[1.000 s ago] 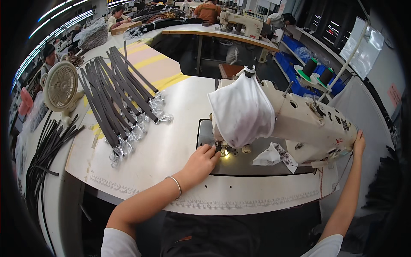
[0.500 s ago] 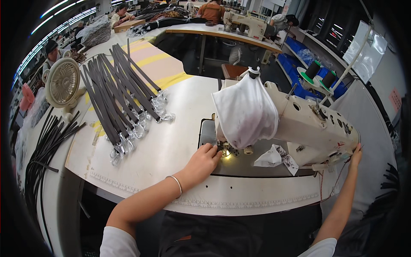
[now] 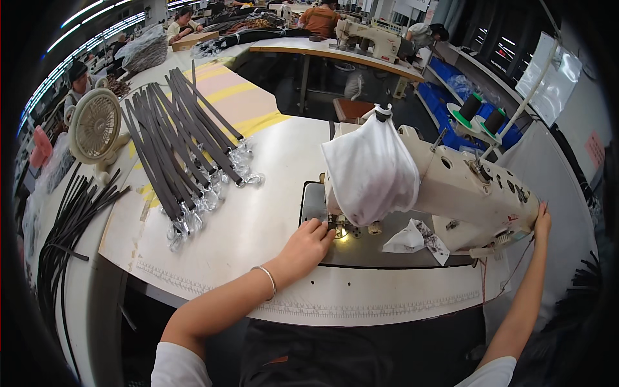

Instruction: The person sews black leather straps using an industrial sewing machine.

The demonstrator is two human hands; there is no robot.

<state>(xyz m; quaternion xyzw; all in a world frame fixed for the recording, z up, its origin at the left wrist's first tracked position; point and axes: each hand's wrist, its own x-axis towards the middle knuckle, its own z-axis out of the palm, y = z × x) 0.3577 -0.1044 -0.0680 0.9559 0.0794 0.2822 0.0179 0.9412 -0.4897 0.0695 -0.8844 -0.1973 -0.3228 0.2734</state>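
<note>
A cream sewing machine (image 3: 480, 177) stands before me, a white cloth (image 3: 371, 171) draped over its head. My left hand (image 3: 309, 244) rests at the lit needle area, its fingertips bent and pressed together by the presser foot (image 3: 336, 222). Whatever lies under those fingertips is hidden or too small to name. At the machine's right end, my right hand (image 3: 543, 222) reaches around the handwheel, fingers curled on its far side; the wheel itself is mostly out of sight. A crumpled, stained white rag (image 3: 412, 237) lies on the machine bed, between the needle and the machine's pillar.
Dark straps with metal clips (image 3: 174, 142) lie in rows at left on the table (image 3: 271, 168). More black strips (image 3: 71, 226) hang beside a small fan (image 3: 95, 129). Thread cones (image 3: 469, 108) stand behind the machine. Several people work farther back, near another sewing machine (image 3: 371, 40).
My right hand has shifted upward around the machine's right end, its forearm moving slightly right. My left hand stays by the presser foot, almost unmoved.
</note>
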